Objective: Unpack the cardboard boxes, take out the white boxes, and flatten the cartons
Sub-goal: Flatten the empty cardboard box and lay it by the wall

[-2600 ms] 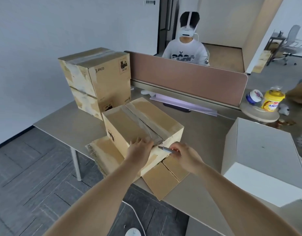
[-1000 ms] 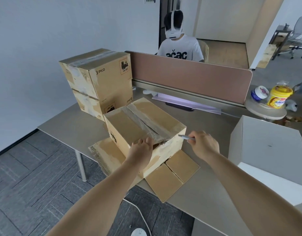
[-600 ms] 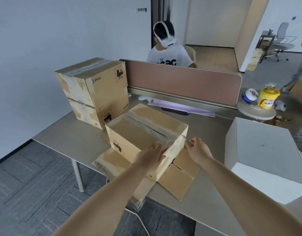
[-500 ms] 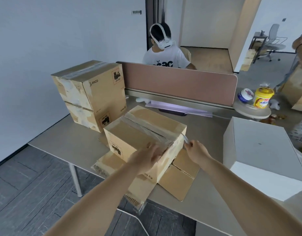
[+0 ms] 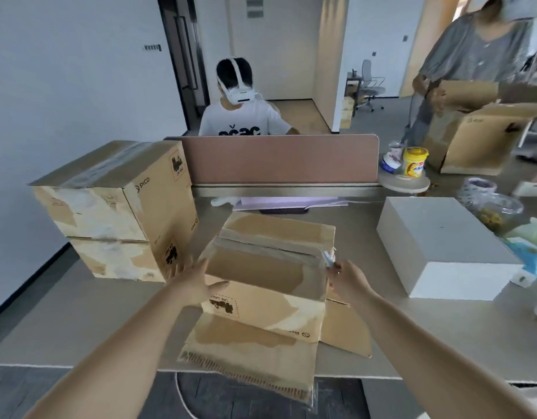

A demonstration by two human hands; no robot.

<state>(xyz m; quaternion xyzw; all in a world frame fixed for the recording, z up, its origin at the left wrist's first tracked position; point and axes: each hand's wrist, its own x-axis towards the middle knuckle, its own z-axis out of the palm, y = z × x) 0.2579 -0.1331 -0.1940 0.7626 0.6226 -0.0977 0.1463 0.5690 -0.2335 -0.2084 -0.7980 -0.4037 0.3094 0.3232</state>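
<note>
left hand (image 5: 194,285) touches the carton (image 5: 270,272), right hand (image 5: 348,279) holds a cutter (image 5: 328,257) opposite.

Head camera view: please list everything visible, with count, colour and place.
desk: one, grey-beige, foreground
taped carton: one, brown, desk centre
flattened cardboard: one pile, brown, under taped carton
stacked cartons: two, brown, desk left
white box: one, white, desk right
divider: one, pinkish brown, desk back
yellow tub: one, yellow, right of divider
seated person: one, white shirt, behind divider
standing person: one, grey top, far right
small tool: one, pale, taped carton's right top corner
left hand: one, bare, flat on taped carton's left side
right hand: one, fingers pinching small tool
</note>
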